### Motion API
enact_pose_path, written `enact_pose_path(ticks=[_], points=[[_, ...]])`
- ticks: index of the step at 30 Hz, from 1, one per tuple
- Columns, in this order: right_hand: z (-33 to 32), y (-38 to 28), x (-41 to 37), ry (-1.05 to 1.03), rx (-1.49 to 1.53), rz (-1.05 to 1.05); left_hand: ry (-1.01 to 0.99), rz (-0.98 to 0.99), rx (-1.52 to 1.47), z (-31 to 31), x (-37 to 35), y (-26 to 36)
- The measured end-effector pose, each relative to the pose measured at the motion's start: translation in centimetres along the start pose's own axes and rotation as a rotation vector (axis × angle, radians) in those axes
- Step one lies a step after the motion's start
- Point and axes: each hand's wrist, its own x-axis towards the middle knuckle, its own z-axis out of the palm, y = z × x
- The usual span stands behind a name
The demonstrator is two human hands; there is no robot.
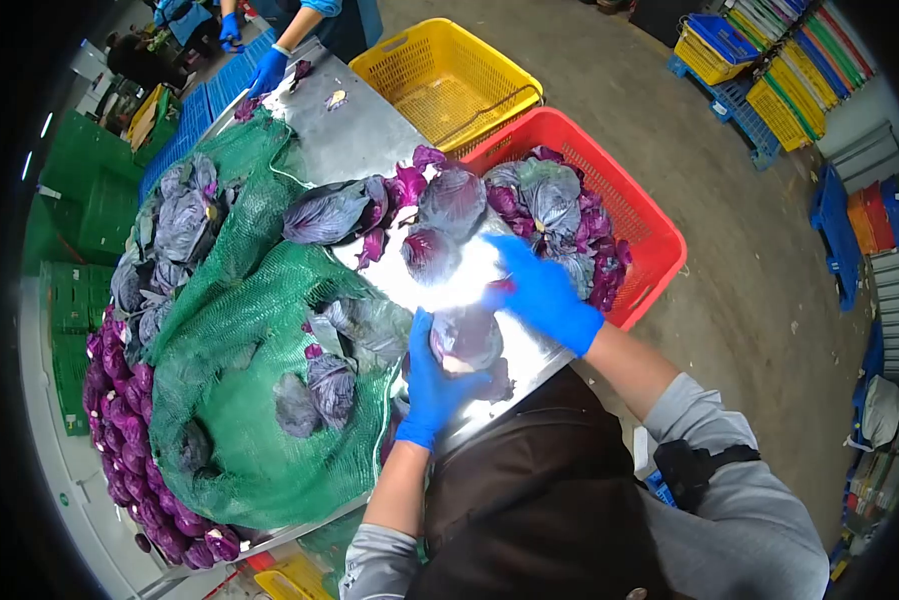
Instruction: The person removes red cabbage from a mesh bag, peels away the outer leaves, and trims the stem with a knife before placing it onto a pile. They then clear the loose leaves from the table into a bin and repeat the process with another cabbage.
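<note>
My left hand (431, 385), in a blue glove, grips a red cabbage (466, 338) from its left and lower side on the metal table (359, 120). My right hand (547, 300), also gloved in blue, is just above and right of the cabbage. Motion and glare smear its fingers; a small dark reddish bit shows by them, too blurred to name. Loose purple outer leaves (453, 203) lie on the table beyond my hands. To the left, a green mesh net (269, 385) is spread with several dull cabbages (330, 388) on it.
A red crate (659, 245) full of leaves stands at the table's right, with a yellow crate (444, 75) behind it. Trimmed purple cabbages (134, 430) are piled far left. A co-worker's gloved hand (267, 72) is at the far end. Stacked crates (784, 115) stand top right.
</note>
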Motion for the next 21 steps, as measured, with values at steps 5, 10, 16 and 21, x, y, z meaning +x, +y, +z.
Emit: enact_pose_path(ticks=[5,10,16,21], points=[[4.6,0.9,2.0,-0.546,0.210,0.102,-0.156,-0.086,-0.062,-1.4,1.4,3.8],[-0.1,4.2,2.7,-0.120,-0.143,0.342,-0.157,0.227,0.298,-1.4,0.6,1.7],[0.7,-1.5,-3.6,-0.361,0.383,0.167,0.043,-0.041,0.150,-1.0,1.5,2.7],[2.5,1.7,-2.0,-0.173,0.479,0.166,-0.237,0.159,0.537,-4.2,4.2,3.5]])
